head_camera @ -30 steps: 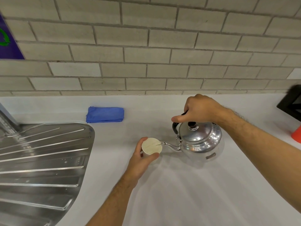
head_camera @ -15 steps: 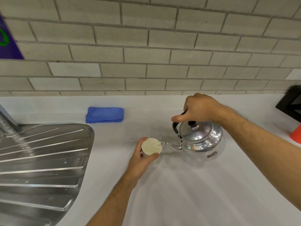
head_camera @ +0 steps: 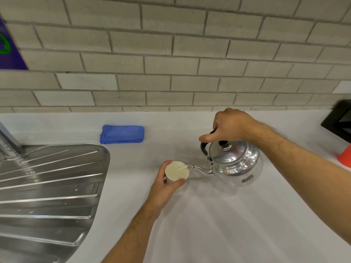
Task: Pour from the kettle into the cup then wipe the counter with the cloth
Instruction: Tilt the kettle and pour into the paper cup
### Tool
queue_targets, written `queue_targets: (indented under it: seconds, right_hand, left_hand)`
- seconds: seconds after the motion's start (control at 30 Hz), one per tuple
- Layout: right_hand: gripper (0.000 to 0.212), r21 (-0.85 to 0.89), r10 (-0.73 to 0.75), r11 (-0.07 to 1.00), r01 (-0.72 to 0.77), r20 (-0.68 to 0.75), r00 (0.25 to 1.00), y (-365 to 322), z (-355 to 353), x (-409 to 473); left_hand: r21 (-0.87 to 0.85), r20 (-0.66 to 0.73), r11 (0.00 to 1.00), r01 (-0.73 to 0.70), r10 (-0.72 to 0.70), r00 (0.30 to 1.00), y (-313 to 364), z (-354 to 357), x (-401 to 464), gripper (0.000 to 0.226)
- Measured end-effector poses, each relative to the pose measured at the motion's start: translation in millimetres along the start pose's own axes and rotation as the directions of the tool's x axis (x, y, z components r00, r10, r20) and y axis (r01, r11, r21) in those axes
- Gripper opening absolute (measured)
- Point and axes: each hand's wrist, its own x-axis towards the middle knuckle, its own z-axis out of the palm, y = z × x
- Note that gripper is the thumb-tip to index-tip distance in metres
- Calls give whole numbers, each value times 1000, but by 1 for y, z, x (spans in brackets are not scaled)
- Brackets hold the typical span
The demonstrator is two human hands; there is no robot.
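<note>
A shiny metal kettle with a black handle hangs tilted to the left above the white counter. My right hand grips its handle from above. Its thin spout reaches over the rim of a cream paper cup, and a fine stream runs into the cup. My left hand is wrapped around the cup, which stands on the counter. A folded blue cloth lies near the wall, left of both hands and apart from them.
A steel sink drainboard fills the left side, with a tap base at its far corner. A black object and an orange cone-like item sit at the right edge. A grey brick wall backs the counter.
The kettle has stayed tilted over the cup with only a slight shift. Both hands hold their grips as before.
</note>
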Motion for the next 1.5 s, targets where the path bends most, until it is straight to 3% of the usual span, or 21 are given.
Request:
queue_targets:
  seconds: [0.37, 0.73, 1.03, 1.13, 1.23, 1.4, 1.5]
  right_hand:
    - [71, 17, -7, 1000, 7, -19, 1000, -1, 3, 3]
    - [75, 265, 80, 960, -86, 32, 996, 16, 26, 5]
    - [75, 485, 235, 837, -253, 98, 967, 43, 46, 18]
    - [75, 574, 347, 752, -324, 73, 935, 52, 53, 30]
    - [70, 669, 424, 679, -304, -19, 905, 56, 58, 46]
    - [53, 727, 524, 609, -316, -70, 849, 59, 60, 85]
    - [56, 718, 542, 607, -340, -61, 838, 59, 63, 112]
  left_hand:
    - [-5, 3, 1000, 3, -3, 1000, 1, 0, 0, 61]
    - [-39, -20, 998, -39, 38, 999, -2, -4, 0, 63]
    - [-37, -9, 999, -35, 35, 999, -3, -7, 2, 64]
    - [-27, -10, 999, -24, 24, 1000, -3, -7, 3, 64]
    - [-16, -10, 1000, -17, 17, 1000, -3, -7, 3, 67]
    - [8, -10, 1000, -18, 18, 1000, -5, -7, 4, 69]
    - [10, -11, 1000, -10, 10, 1000, -5, -7, 4, 69]
